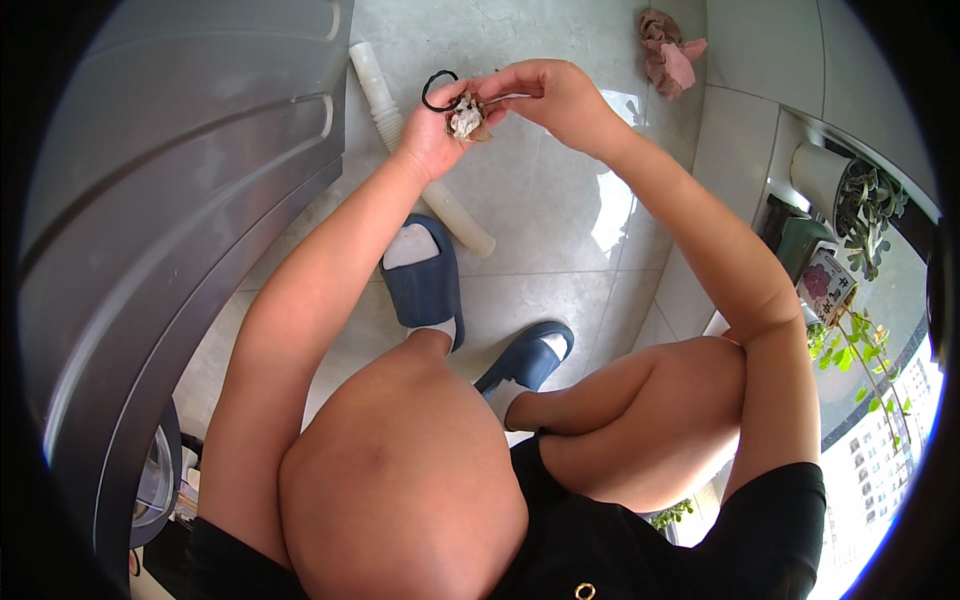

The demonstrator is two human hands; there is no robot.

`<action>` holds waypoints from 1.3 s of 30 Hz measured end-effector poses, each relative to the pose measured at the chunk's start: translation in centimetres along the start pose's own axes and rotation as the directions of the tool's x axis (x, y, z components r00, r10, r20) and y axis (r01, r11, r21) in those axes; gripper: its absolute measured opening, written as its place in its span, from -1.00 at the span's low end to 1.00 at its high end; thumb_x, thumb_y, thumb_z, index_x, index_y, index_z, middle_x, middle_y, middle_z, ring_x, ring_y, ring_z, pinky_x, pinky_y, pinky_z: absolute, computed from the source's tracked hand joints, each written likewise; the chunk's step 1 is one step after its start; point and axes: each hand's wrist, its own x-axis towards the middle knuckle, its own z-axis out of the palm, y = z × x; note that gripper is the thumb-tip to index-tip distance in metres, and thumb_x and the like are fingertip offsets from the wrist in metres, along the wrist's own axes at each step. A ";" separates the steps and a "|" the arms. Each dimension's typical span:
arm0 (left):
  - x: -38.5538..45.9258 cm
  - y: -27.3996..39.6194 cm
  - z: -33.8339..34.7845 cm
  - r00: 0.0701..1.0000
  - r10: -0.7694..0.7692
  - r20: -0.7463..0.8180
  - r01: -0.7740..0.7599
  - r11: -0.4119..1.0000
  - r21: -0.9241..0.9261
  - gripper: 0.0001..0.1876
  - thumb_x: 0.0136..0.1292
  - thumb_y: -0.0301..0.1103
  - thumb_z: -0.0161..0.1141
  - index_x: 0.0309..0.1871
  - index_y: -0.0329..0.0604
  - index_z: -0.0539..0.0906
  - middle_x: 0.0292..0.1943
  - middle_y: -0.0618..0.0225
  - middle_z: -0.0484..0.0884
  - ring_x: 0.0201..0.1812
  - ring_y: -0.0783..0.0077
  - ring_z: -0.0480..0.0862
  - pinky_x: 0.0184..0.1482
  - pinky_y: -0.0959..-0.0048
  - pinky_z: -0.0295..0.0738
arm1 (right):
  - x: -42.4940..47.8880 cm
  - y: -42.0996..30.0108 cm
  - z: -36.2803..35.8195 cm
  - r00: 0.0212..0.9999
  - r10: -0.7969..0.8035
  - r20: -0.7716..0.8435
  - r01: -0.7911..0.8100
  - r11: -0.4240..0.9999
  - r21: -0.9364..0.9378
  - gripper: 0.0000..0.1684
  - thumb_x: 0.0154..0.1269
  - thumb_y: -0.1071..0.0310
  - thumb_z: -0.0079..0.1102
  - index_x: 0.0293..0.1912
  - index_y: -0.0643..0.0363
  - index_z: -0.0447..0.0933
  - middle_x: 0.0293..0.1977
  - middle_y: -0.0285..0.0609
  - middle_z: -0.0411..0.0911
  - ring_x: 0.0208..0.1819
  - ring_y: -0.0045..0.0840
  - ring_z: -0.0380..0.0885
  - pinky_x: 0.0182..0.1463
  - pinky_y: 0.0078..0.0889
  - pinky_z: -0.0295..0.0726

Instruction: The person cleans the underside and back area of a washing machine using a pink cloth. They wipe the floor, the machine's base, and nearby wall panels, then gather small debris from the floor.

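My left hand [435,139] cups a crumpled clump of whitish and brown debris [466,120] near the top middle of the view. A thin black ring [440,73], like a hair tie or rubber ring, loops at its thumb. My right hand [559,97] meets it from the right, fingertips at the clump, pinching something thin and pale that is too small to name. Below and left of the hands, a whitish corrugated plastic hose [454,217] lies on the tiled floor, partly hidden behind my left hand and wrist.
A dark grey appliance or cabinet panel [225,150] stands at the left. A pinkish crumpled cloth [667,60] lies by the tiled wall. Potted plants [866,217] line the right side. My slippered feet [424,289] rest on the floor below.
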 end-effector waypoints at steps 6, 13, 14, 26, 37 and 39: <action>-0.3 0.1 1.1 0.998 0.040 0.049 -0.042 0.998 0.038 -0.54 0.56 -0.12 -0.04 0.27 -0.31 0.56 0.23 0.08 0.66 0.19 0.15 0.69 0.17 0.34 0.62 | 0.3 0.9 -1.2 0.989 -0.037 -0.143 0.027 0.997 -0.074 -0.78 0.29 0.64 0.16 -0.09 0.32 0.66 -0.17 -0.16 0.74 -0.10 -0.51 0.72 0.02 -0.47 0.72; -0.5 0.2 1.0 0.997 0.034 0.064 -0.035 0.999 0.007 -0.54 0.56 -0.19 -0.03 0.28 -0.43 0.53 0.32 -0.05 0.57 0.35 0.01 0.59 0.41 0.25 0.52 | 0.6 3.1 -2.9 0.937 -0.108 -0.332 -0.008 0.944 -0.330 -0.79 0.26 0.55 0.25 -0.09 0.24 0.67 -0.20 -0.26 0.74 -0.14 -0.59 0.70 -0.04 -0.47 0.69; -0.5 0.3 1.1 0.997 0.039 0.069 -0.040 0.999 0.012 -0.54 0.56 -0.19 -0.03 0.27 -0.43 0.53 0.32 -0.05 0.57 0.35 0.00 0.58 0.41 0.25 0.52 | 0.5 3.5 -3.1 0.935 -0.100 -0.340 -0.011 0.951 -0.308 -0.79 0.26 0.54 0.26 -0.09 0.24 0.68 -0.20 -0.25 0.74 -0.13 -0.57 0.70 -0.03 -0.47 0.68; -0.8 0.3 1.5 0.997 0.054 0.062 -0.054 0.999 -0.003 -0.56 0.56 -0.22 -0.02 0.23 -0.44 0.55 0.32 -0.05 0.57 0.36 0.00 0.57 0.44 0.26 0.51 | -2.2 6.1 -4.0 0.909 -0.337 -0.243 -0.023 0.544 -0.839 -0.71 0.19 0.54 0.24 -0.07 0.15 0.67 -0.13 -0.12 0.66 -0.12 -0.25 0.66 -0.04 -0.22 0.65; -2.1 0.9 2.2 0.996 0.059 0.066 -0.055 0.996 -0.065 -0.57 0.60 -0.19 -0.06 0.20 -0.42 0.57 0.24 -0.04 0.63 0.25 0.10 0.66 0.31 0.31 0.61 | -0.6 4.2 -2.3 0.949 -0.100 -0.298 -0.007 0.941 -0.339 -0.74 0.30 0.53 0.18 -0.03 0.24 0.67 -0.12 -0.12 0.76 -0.08 -0.31 0.73 0.04 -0.30 0.69; -3.6 1.0 1.9 0.997 0.045 0.070 -0.040 0.997 -0.072 -0.59 0.60 -0.19 -0.06 0.18 -0.40 0.58 0.21 -0.04 0.65 0.24 0.11 0.67 0.30 0.31 0.62 | 0.4 3.2 -2.8 0.939 -0.163 -0.302 0.016 0.899 -0.438 -0.75 0.33 0.52 0.19 -0.02 0.26 0.67 -0.11 -0.13 0.76 -0.06 -0.35 0.74 0.05 -0.33 0.69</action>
